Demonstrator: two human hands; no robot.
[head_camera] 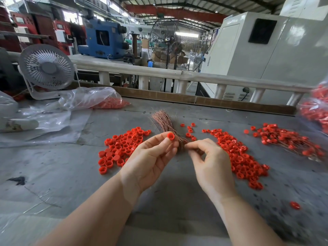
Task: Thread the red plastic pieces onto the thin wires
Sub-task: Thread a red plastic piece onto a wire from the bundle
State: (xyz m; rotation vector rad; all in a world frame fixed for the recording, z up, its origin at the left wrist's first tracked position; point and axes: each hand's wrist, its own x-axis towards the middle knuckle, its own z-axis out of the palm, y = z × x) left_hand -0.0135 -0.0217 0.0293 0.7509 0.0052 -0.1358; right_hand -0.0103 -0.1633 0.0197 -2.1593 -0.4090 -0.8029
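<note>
My left hand [150, 157] pinches one red plastic cap [170, 136] between thumb and fingertips, over the middle of the grey table [62, 166]. A bundle of thin copper wires [162, 120] fans out just behind it. Its near end lies between my two hands. My right hand [211, 162] pinches at that near end of the bundle with thumb and forefinger. Loose red caps lie in a pile [120, 148] to the left and a larger pile [239, 157] to the right. Caps threaded on wires [291, 141] lie at the far right.
A clear bag of red caps [99, 100] and loose plastic sheets lie at the back left, beside a small white fan [46, 68]. Another bag of red pieces [317, 107] sits at the right edge. A single cap [295, 205] lies at the near right. A white railing [177, 75] runs behind the table.
</note>
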